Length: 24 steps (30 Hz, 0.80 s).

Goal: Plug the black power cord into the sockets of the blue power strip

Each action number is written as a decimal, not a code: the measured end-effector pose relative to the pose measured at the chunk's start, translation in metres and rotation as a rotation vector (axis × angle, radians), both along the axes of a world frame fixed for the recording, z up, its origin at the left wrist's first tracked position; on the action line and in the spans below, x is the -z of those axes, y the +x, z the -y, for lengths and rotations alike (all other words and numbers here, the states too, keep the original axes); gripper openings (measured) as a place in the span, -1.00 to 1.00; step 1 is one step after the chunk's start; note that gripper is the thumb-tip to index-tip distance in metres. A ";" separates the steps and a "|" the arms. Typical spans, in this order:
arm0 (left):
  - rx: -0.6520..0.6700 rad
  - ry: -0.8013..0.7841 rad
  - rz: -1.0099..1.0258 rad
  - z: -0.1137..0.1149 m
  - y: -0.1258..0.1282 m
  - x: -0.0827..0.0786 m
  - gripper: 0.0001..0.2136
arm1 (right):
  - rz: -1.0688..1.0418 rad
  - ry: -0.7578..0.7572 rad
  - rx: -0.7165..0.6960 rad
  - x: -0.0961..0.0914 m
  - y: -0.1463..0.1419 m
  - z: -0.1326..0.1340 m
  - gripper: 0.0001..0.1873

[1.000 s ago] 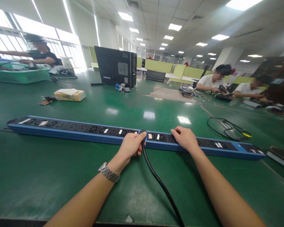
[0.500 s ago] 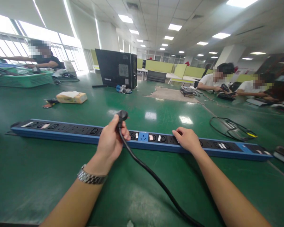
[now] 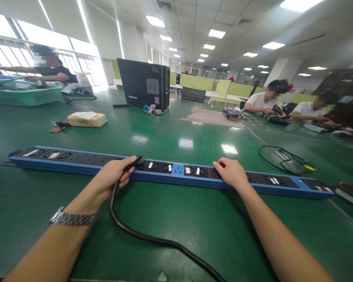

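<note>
A long blue power strip (image 3: 176,180) with rows of black sockets lies across the green table. My left hand (image 3: 113,174), with a metal watch band at the wrist, is closed around a black power plug (image 3: 139,161). The plug is tipped over just above the sockets left of the strip's middle; I cannot tell whether it touches them. Its thick black cable (image 3: 153,237) loops down and runs to the lower right. My right hand (image 3: 231,172) rests on the strip right of the middle blue socket, fingers curled over its edge.
Behind the strip stand a tissue pack (image 3: 87,119), a black computer case (image 3: 145,84) and gloves (image 3: 153,110). A green basket (image 3: 25,96) sits far left. Coiled cable (image 3: 282,158) lies at right, near a dark notebook-like object (image 3: 351,197). Several people work around the table.
My left hand has moved left and down with the plug, tipping it from upright toward the strip. The cable now bends in a loop. My right hand stays in place.
</note>
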<state>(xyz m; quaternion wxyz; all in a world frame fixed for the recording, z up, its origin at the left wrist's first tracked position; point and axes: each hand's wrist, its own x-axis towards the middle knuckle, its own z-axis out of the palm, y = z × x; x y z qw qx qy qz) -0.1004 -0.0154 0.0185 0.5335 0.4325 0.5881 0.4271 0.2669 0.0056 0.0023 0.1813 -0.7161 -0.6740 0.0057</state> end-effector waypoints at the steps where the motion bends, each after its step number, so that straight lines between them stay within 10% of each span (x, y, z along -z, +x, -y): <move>1: -0.014 0.001 -0.008 0.001 0.002 0.000 -0.59 | 0.002 -0.001 -0.001 0.000 0.000 0.000 -0.60; 10: -0.083 0.134 -0.449 0.001 0.015 0.003 -0.53 | 0.022 0.006 -0.004 0.001 0.000 0.001 -0.61; 24: -0.085 0.203 -0.281 0.013 0.017 0.014 -0.55 | 0.039 0.008 -0.020 0.001 0.000 0.000 -0.60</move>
